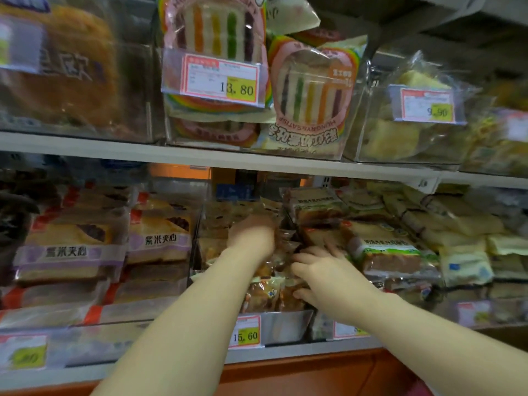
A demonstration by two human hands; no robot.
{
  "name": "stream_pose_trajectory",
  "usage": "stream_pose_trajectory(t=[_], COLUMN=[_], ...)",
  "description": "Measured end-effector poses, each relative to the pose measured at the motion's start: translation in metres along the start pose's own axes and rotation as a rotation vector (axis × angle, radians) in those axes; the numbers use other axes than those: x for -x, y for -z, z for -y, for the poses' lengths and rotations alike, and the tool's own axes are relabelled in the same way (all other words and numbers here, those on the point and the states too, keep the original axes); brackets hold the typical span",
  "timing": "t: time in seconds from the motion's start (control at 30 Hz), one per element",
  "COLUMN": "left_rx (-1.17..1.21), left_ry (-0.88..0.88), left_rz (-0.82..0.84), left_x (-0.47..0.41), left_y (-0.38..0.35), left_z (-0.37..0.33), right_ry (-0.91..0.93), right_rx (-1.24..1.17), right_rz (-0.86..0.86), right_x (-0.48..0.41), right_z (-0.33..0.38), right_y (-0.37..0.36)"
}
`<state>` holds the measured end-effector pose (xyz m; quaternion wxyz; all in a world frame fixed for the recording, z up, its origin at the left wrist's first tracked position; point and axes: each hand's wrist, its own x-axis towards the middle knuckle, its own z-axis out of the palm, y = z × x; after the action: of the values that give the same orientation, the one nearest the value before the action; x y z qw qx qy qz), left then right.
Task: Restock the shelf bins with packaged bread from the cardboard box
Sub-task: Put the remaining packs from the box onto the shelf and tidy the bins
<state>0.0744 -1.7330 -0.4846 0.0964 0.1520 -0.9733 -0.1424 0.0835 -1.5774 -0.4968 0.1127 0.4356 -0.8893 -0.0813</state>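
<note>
Nearest the camera, two bare forearms angled up from the near edge toward the lower shelf. Step in hand, at a guess: settling packets into the clear middle bin (285,324). To do it well:
- Seat the far packets at the back with the left hand.
- Hold the near heap down with the right hand.
- Keep wrappers flat with labels facing out, and avoid crushing soft bread.
- Leave nothing riding over the bin's front wall or spilling into the neighbouring bins.

Far left, purple-banded bread packs (71,250) stacked in their own bin, untouched. Next right, left hand (251,232): deep inside the middle bin, back of hand toward the camera, wrist straight, blurred. Fingers hidden beyond the wrappers, so cannot tell whether curled on anything or lying flat.

Just below and right of it, crinkly brown bread packets (268,292) heaped in that bin, above a price tag (245,332) reading 15.60. Then right hand (320,272): nearer than the left, palm down, fingers spread and fairly straight against the packets, thumb low on the near side. Seems to be pressing or steadying, not closing round any one packet.

Right again, green-labelled loaf packs (385,252) leaning in the next bin, just beside the right hand. Cardboard box not plainly in view.
</note>
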Motion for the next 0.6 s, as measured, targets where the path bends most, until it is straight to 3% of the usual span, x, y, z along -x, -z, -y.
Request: stream_pose_trajectory(t=[0.37,0.6], left_rx=[0.356,0.144], left_ry=[-0.191,-0.380], left_rz=[0.116,0.187], left_x=[0.027,0.054], left_y=[0.013,0.012], left_z=[0.025,0.027], right_ry=[-0.112,-0.060], right_rx=[-0.049,-0.143], right_rz=[-0.012,0.036], right_x=[-0.002,0.003], right_z=[0.001,-0.004], right_y=[0.002,0.010])
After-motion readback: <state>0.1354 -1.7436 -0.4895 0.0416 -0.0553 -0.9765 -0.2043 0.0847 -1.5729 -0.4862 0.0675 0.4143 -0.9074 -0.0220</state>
